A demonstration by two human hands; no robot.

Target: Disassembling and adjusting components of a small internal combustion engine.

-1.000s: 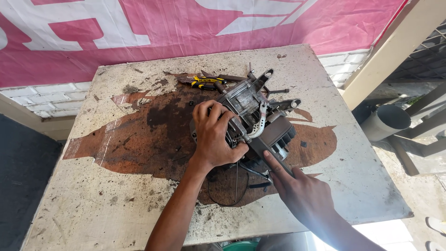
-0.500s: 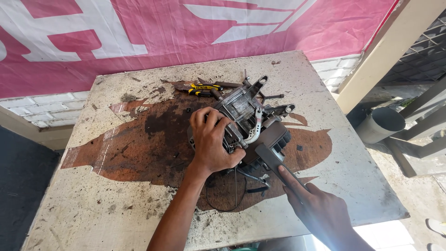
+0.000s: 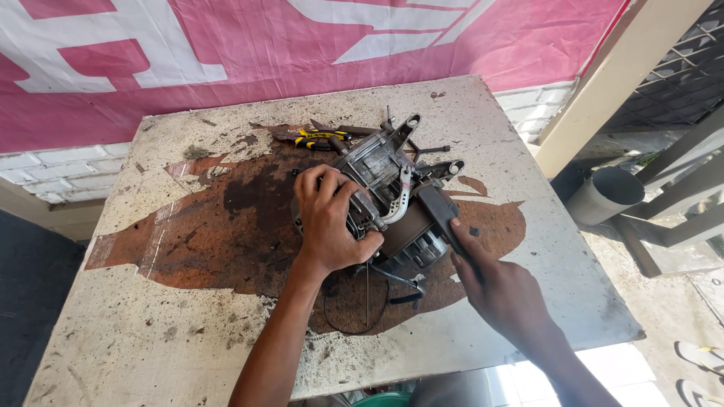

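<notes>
pliers (yellow-handled) | pink banner | grey pipe | stained table

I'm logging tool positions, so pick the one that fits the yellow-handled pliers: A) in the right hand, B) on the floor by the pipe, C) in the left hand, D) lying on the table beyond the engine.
D: the pliers lie on the table at its far side, past the engine, while the left hand grips the engine and the right hand holds a dark tool.

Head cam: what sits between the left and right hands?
The grimy engine casing fills the gap between left hand and right hand, with its curved silver lever across it; head view.
</notes>
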